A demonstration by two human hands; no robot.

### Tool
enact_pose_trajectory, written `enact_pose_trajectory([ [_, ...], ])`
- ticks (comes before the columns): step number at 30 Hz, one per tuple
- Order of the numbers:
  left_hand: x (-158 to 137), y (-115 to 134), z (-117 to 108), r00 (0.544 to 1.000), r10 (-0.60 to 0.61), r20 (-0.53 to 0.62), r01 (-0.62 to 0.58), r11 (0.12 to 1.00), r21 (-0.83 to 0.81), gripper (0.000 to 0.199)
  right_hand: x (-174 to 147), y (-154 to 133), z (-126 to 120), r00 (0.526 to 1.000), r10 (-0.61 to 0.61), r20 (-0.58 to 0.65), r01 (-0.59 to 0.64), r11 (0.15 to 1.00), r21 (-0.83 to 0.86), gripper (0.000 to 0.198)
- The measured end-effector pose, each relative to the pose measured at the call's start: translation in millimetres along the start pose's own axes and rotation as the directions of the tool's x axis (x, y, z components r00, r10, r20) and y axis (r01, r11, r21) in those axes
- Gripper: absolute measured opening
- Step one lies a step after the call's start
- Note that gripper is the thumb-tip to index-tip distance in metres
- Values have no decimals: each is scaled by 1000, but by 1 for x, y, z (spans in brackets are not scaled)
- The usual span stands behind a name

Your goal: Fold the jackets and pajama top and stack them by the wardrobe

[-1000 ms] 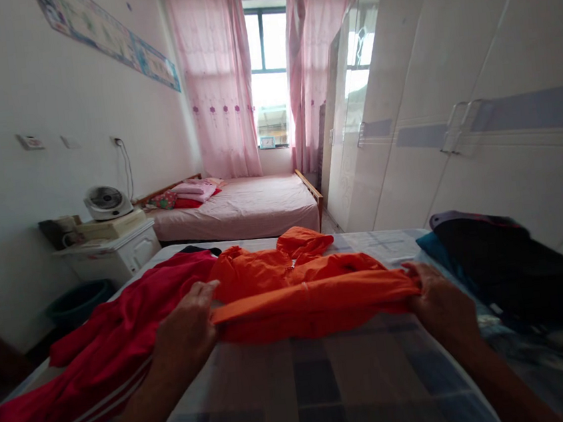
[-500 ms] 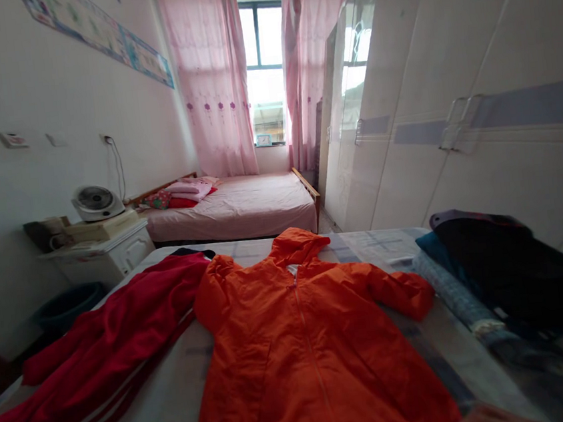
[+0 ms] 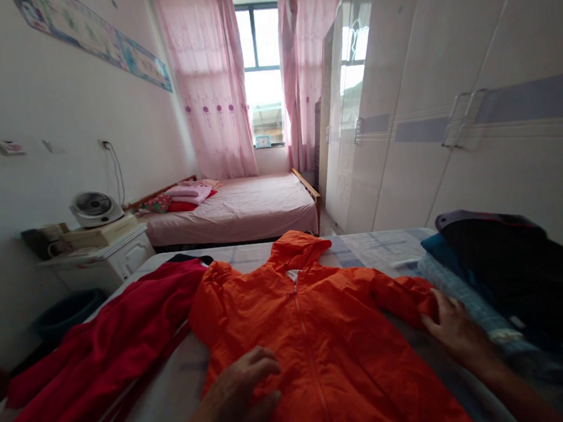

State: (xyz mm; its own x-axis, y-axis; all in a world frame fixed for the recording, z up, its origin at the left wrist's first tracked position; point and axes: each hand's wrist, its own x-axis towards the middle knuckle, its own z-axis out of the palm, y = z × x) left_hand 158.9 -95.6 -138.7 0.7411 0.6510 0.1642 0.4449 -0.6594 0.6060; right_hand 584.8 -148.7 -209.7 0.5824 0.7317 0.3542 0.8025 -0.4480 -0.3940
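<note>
An orange hooded jacket (image 3: 342, 339) lies spread on the bed, front up, its zip closed nearly to the neck and its hood toward the window. My right hand (image 3: 455, 330) has its thumb and fingers closed around the cuff end of the sleeve on the right. Over the lower left front of the jacket is my left hand (image 3: 245, 393), fingers curved and apart, holding nothing. Red trousers (image 3: 109, 343) with white side stripes lie to the left, close against the jacket's other sleeve.
A pile of dark folded clothes (image 3: 519, 266) sits on the bed's right side. White wardrobes (image 3: 423, 176) line the right wall. Beyond stands a second bed (image 3: 255, 207) below the window. At left are a nightstand (image 3: 120, 255) with a fan (image 3: 94, 207) and a bin (image 3: 68, 314).
Both hands have come up from the jacket's bottom edge. The right has reached forward and taken the sleeve end; the left has let go of the hem and moved over the front.
</note>
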Motion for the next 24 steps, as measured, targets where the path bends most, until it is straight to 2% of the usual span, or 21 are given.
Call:
enact_pose_trajectory([
  [2,20,-5,1,999,15,-37,-15,1000,12,21,13,2,5,998,-57,-16,56,997,-60,40],
  [5,55,-4,14,1000,26,-17,-25,997,75,33,38,-3,-3,991,-125,-40,124,992,-26,15],
  [8,91,7,38,997,11,76,-23,987,157,50,70,-22,-29,969,-138,-207,141,990,1,17],
  [10,113,16,60,995,8,99,-28,980,199,57,89,-44,-55,918,-155,-365,180,983,35,20],
  [12,133,23,83,997,25,72,-40,975,218,63,100,-73,-81,842,-181,-509,253,964,76,20],
  [14,150,27,104,997,58,54,-69,973,220,68,96,-107,-102,760,-220,-612,377,916,139,18],
  [16,160,27,118,991,92,92,-110,969,220,71,74,-142,-113,697,-307,-648,548,811,205,13],
  [18,159,24,121,980,117,160,-150,965,216,69,40,-168,-113,673,-495,-549,699,669,253,13],
  [20,146,19,112,968,138,211,-183,961,208,59,2,-178,-103,627,-737,-253,768,530,360,19],
  [21,134,16,104,964,142,226,-190,960,205,53,-15,-175,-95,618,-771,-157,751,518,410,21],
  [22,120,14,94,961,139,238,-190,960,207,49,-29,-166,-86,636,-768,-74,714,549,436,24],
  [23,104,12,83,960,136,244,-192,957,219,44,-40,-153,-77,687,-727,-20,663,615,428,26],
  [24,88,11,73,958,140,250,-200,952,231,37,-48,-135,-67,758,-652,16,596,703,388,28],
])
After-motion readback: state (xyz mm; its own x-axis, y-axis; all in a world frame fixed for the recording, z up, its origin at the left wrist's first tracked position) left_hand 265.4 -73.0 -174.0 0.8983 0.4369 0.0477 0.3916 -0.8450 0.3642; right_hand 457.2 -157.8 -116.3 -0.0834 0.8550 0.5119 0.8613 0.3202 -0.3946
